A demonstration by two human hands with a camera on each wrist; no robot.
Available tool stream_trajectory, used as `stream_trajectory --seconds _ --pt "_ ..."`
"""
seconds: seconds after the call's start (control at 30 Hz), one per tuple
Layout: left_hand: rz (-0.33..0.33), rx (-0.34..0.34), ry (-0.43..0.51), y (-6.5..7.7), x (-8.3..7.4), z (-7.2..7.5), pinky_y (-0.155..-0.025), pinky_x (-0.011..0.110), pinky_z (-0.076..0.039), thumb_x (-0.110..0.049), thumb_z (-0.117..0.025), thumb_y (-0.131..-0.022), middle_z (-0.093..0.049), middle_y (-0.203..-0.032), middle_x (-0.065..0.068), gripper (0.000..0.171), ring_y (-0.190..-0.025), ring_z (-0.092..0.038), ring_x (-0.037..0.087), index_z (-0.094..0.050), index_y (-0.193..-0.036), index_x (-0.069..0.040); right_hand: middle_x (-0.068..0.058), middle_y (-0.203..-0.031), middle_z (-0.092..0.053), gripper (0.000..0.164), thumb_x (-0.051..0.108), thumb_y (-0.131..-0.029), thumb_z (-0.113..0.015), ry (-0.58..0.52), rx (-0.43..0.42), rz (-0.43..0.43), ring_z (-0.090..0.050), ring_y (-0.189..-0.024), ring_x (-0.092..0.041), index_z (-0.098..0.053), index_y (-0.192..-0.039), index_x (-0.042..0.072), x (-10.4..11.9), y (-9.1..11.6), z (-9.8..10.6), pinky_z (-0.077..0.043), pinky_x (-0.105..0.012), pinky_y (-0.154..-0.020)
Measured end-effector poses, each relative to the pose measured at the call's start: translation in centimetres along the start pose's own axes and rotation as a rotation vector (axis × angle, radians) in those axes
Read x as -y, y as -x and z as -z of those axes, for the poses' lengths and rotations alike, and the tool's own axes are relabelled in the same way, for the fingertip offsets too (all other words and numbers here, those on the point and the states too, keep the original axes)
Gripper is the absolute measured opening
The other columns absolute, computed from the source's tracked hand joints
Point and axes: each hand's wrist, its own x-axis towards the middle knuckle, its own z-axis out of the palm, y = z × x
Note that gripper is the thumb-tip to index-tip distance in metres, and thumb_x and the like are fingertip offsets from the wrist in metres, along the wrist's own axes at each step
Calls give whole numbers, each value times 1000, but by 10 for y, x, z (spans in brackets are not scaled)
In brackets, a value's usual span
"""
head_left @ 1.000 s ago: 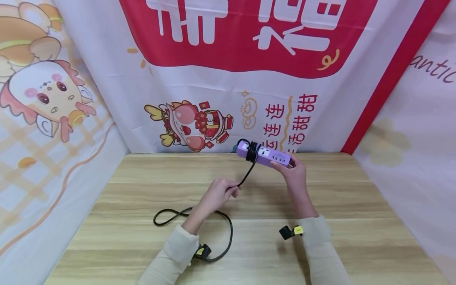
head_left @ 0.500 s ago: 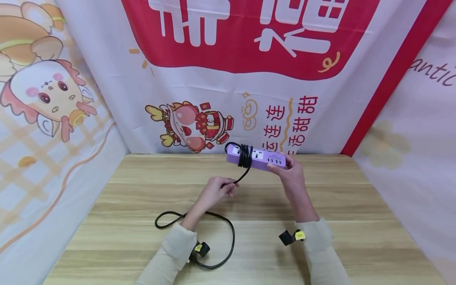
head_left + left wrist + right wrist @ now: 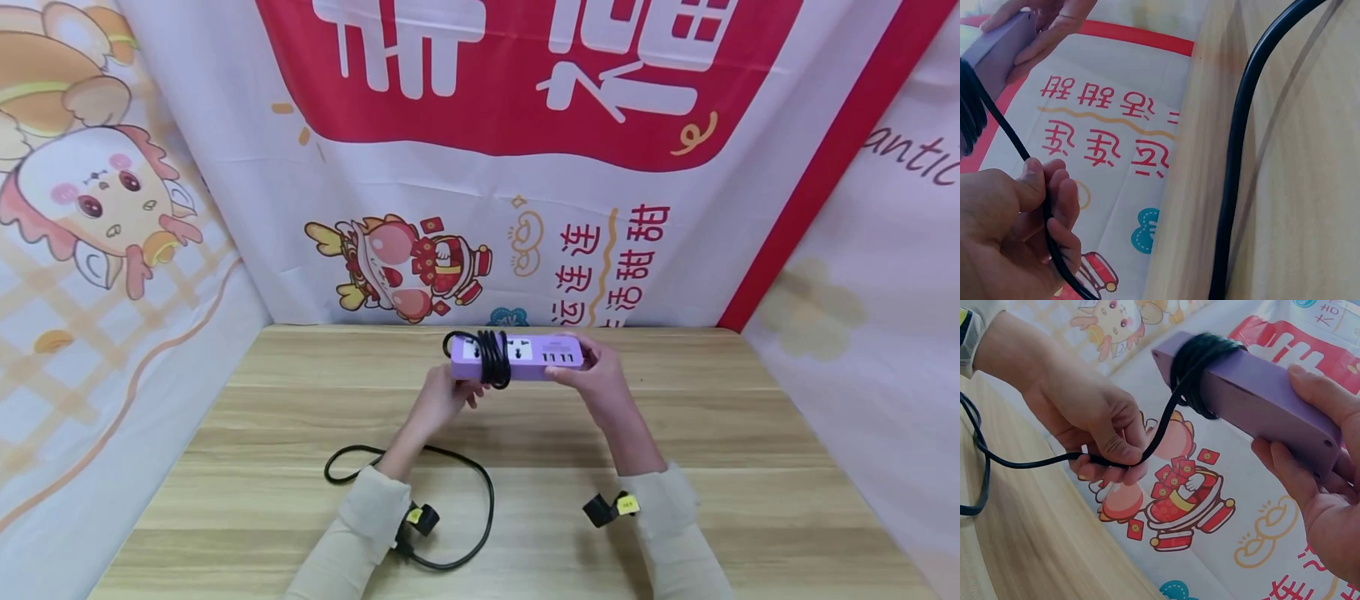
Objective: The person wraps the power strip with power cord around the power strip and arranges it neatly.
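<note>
A purple power strip (image 3: 531,367) with white socket panels and several USB ports is up above the table, its black cord (image 3: 493,360) wound in several turns near its left end. My right hand (image 3: 597,377) grips the strip by its right end, thumb and fingers on opposite sides, as the right wrist view also shows. Just below the coil, my left hand (image 3: 1100,428) pinches the cord between thumb and fingers. In the head view the strip partly hides the left fingertips. From the left hand the cord trails down to the table.
The loose part of the cord (image 3: 491,492) lies in a loop on the wooden table (image 3: 750,433), under and beside the left forearm. Printed cloth (image 3: 480,183) hangs behind the table and at both sides. Each wrist wears a small black camera mount.
The power strip has moved left and slightly down with my right hand, turning more level. My left hand has shifted slightly left and up, so the strip now overlaps it in the head view.
</note>
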Motion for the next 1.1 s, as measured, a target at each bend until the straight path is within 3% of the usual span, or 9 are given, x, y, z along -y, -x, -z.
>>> stream_trajectory --seconds 0.13,0.2,0.27,0.33,0.4,0.5,0.57,0.8,1.1 --pt "-137 -103 -40 2 3 8 -55 24 -51 18 -53 -74 -70 -67 14 24 -57 -67 25 -68 -83 2 -7 -121 -61 61 4 -78 -83 32 93 70 -60 -107 -20 -57 -133 -1 -1 3 0 -56 -24 -87" --pt "-220 -149 -54 2 4 11 -62 30 -55 17 -55 -72 -71 -71 14 25 -64 -69 27 -69 -86 2 -7 -118 -63 62 2 -76 -83 54 130 93 -62 -104 -19 -58 -132 -3 -2 3 1 -56 -24 -85" --pt "-262 -151 -83 1 4 13 -68 34 -56 13 -59 -73 -72 -75 12 21 -68 -68 24 -68 -86 0 -6 -116 -64 61 1 -74 -84 82 166 108 -63 -102 -18 -59 -130 -2 -4 3 3 -56 -24 -83" --pt "-240 -120 -104 -1 3 15 -69 34 -55 7 -62 -77 -72 -78 10 14 -70 -67 22 -70 -84 -3 -7 -116 -65 61 1 -73 -86 117 205 127 -63 -99 -18 -61 -128 -1 -6 4 5 -56 -25 -82" --pt "-168 -62 -132 -3 1 18 -69 31 -52 -1 -62 -83 -72 -78 6 10 -70 -64 17 -69 -84 -7 -9 -115 -66 60 4 -72 -88 148 238 145 -64 -98 -19 -63 -126 1 -7 4 6 -56 -26 -81" --pt "-65 3 -154 -6 -1 23 -72 29 -51 -6 -60 -94 -72 -82 3 14 -74 -62 12 -71 -87 -10 -11 -115 -67 56 7 -72 -89 193 290 184 -64 -99 -22 -66 -123 6 -8 3 9 -57 -28 -81" --pt "-36 24 -146 -7 -1 28 -74 29 -51 -10 -62 -97 -72 -84 0 14 -76 -61 11 -72 -88 -13 -10 -114 -68 53 11 -72 -89 245 320 211 -64 -97 -24 -67 -121 11 -8 3 9 -57 -30 -79" --pt "-37 50 -166 -9 5 37 -64 27 -49 -18 -69 -93 -70 -81 -4 9 -70 -57 11 -73 -85 -18 -3 -110 -71 52 21 -70 -93 410 375 243 -64 -95 -25 -70 -117 18 -6 2 3 -56 -31 -80" --pt "-84 84 -229 -8 1 41 -69 27 -52 -19 -72 -91 -72 -84 -5 6 -74 -60 8 -75 -86 -18 -1 -111 -71 54 23 -69 -93 519 423 216 -65 -96 -20 -69 -118 21 -2 5 -7 -55 -33 -83"
